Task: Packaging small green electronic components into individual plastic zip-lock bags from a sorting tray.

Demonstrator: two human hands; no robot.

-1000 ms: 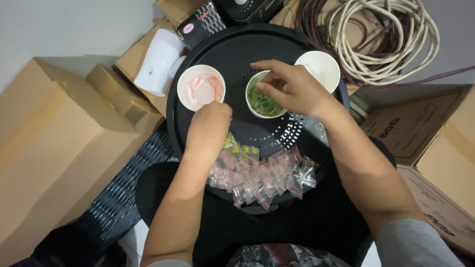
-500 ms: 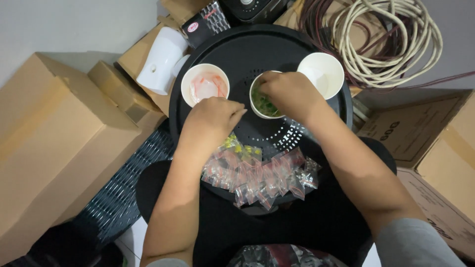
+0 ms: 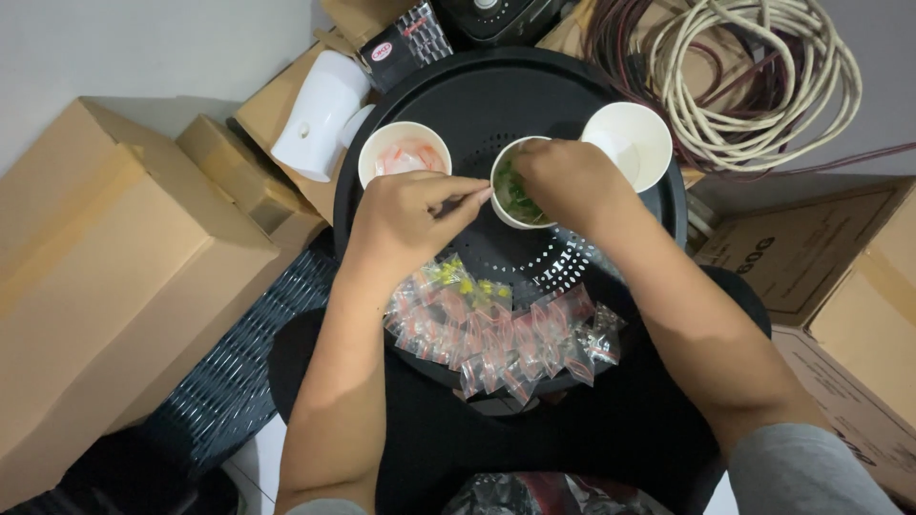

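1. Round black tray (image 3: pixel 477 95), centre: smooth, semi-gloss plastic, perforated.
2. Three cups (image 3: pixel 625 129), upper centre: matt white paper.
3. Small bags (image 3: pixel 496 334), lower centre: clear glossy plastic.
4. Boxes (image 3: pixel 105 277), left: matt brown cardboard.

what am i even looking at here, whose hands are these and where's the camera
The camera sits on a person's head and looks straight down, so both arms belong to the wearer. No machine is involved. A round black tray rests in front of them. On it stand three white paper cups: one with pinkish bits, a middle cup with green bits, and another at the right. The right hand reaches into the green cup. The left hand pinches something thin beside it; what, I cannot tell. A pile of small clear bags lies nearer the person.
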